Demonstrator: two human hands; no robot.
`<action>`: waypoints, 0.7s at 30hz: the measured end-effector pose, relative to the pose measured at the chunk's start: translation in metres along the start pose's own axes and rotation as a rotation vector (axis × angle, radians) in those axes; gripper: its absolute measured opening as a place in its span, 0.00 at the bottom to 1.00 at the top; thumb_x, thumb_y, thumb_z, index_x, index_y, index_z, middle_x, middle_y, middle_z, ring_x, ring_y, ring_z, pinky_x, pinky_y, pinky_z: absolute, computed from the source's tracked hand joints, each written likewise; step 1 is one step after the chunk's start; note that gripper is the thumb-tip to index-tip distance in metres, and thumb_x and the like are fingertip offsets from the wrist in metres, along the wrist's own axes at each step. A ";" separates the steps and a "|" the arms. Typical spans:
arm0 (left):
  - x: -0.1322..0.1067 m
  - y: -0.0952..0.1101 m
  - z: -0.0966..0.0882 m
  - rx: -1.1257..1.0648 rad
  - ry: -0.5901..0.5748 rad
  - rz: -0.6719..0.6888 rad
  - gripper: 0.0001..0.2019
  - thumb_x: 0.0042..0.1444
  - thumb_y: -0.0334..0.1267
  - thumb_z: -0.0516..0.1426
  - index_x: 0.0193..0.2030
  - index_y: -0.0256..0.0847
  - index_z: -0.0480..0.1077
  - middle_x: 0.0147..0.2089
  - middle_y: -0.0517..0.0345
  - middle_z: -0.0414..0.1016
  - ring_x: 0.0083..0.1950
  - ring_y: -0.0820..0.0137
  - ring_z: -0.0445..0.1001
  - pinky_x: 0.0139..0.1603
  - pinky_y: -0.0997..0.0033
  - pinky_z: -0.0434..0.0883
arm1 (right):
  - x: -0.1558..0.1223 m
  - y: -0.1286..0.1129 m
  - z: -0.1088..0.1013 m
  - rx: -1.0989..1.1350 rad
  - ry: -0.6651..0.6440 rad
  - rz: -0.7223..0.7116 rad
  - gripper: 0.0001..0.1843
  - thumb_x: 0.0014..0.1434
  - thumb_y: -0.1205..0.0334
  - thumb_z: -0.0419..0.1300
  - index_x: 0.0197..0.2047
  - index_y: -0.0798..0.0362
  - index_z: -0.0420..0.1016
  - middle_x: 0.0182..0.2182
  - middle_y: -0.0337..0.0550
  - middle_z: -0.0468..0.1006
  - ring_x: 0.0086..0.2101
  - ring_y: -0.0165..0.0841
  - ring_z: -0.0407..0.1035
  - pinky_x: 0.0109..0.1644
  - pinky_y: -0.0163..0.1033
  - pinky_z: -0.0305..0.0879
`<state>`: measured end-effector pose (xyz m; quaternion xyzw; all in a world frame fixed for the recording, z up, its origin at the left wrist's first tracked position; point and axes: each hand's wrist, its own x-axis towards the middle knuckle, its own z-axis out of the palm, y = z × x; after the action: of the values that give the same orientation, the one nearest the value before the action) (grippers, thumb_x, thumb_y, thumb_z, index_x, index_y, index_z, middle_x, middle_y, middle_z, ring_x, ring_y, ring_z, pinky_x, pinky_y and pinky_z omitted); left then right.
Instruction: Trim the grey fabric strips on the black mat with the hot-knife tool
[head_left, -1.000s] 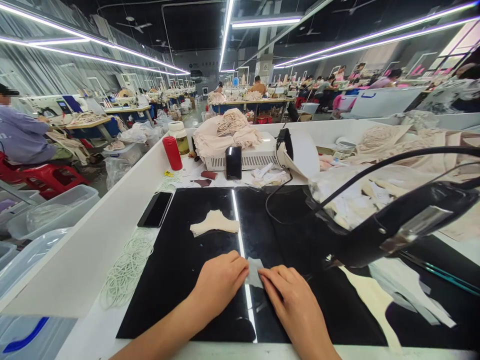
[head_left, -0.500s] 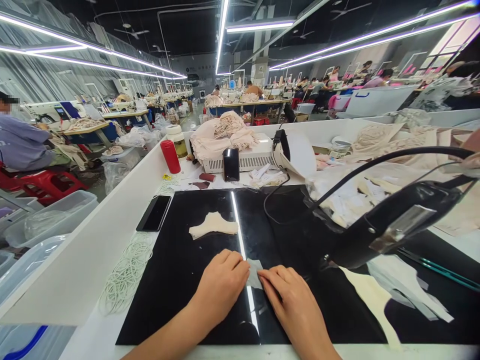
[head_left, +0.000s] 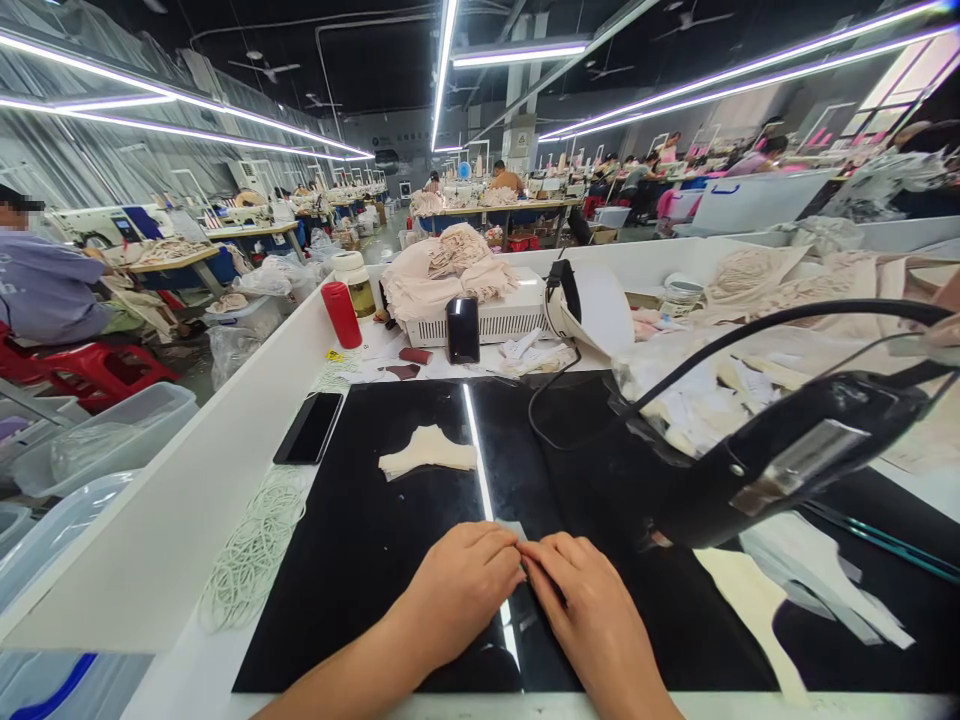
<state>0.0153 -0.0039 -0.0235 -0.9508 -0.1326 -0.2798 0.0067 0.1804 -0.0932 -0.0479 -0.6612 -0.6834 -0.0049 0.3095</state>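
Note:
A small pale grey translucent piece [head_left: 513,527] lies on the black mat [head_left: 360,590], mostly covered by my fingers. My left hand [head_left: 471,585] is closed over its left side, fingertips bent down to the mat. From the right, my right hand [head_left: 589,595] pinches at its edge, thumb and forefinger together. The fingertips of both hands touch. Beyond them sits a cream stack of curved cut pieces [head_left: 427,450]. To the right lie a cream curved piece [head_left: 750,605] and some whitish-grey cut pieces [head_left: 814,565].
A black machine arm [head_left: 780,465] with a cable reaches in from the right. Teal tweezers-like tools [head_left: 885,540] lie beyond it. On the left are a phone [head_left: 309,428] and pale elastic loops [head_left: 251,555]. A red canister [head_left: 342,315] stands at the back.
My left hand has shifted right and slightly toward me, meeting my right fingertips. More of the grey piece is covered. My right hand has barely moved.

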 end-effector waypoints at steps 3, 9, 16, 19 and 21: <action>0.000 -0.001 0.002 0.009 0.034 0.007 0.13 0.76 0.33 0.48 0.46 0.35 0.73 0.47 0.55 0.82 0.52 0.68 0.80 0.58 0.65 0.77 | 0.000 0.001 0.001 -0.001 0.009 -0.009 0.22 0.78 0.54 0.44 0.45 0.49 0.77 0.35 0.44 0.76 0.33 0.39 0.70 0.40 0.47 0.64; -0.004 -0.001 0.004 0.013 -0.013 -0.022 0.12 0.76 0.37 0.49 0.48 0.35 0.73 0.49 0.53 0.81 0.53 0.67 0.80 0.57 0.63 0.78 | 0.000 0.002 0.001 -0.003 0.035 -0.026 0.20 0.77 0.54 0.44 0.45 0.49 0.76 0.35 0.43 0.77 0.33 0.39 0.71 0.39 0.47 0.65; -0.002 0.000 0.004 0.028 0.037 -0.013 0.15 0.77 0.37 0.46 0.47 0.36 0.72 0.47 0.56 0.82 0.50 0.68 0.81 0.54 0.65 0.78 | 0.002 0.005 0.002 -0.030 0.087 -0.084 0.17 0.77 0.56 0.46 0.46 0.48 0.77 0.35 0.42 0.78 0.33 0.38 0.73 0.37 0.45 0.69; 0.000 0.000 0.004 0.023 0.099 -0.034 0.17 0.78 0.40 0.44 0.47 0.38 0.72 0.45 0.58 0.82 0.48 0.68 0.81 0.51 0.66 0.79 | 0.006 0.009 -0.008 -0.059 0.180 -0.195 0.12 0.75 0.60 0.52 0.51 0.48 0.76 0.40 0.44 0.80 0.38 0.38 0.76 0.39 0.43 0.72; 0.000 0.000 0.005 0.012 0.137 -0.042 0.19 0.79 0.42 0.42 0.46 0.39 0.72 0.44 0.59 0.82 0.47 0.69 0.82 0.50 0.67 0.78 | 0.007 0.012 -0.022 -0.099 0.303 -0.268 0.11 0.72 0.63 0.56 0.54 0.48 0.76 0.43 0.45 0.80 0.42 0.39 0.77 0.44 0.43 0.73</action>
<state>0.0175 -0.0034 -0.0274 -0.9264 -0.1533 -0.3434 0.0157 0.2008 -0.0949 -0.0316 -0.5706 -0.7096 -0.1792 0.3725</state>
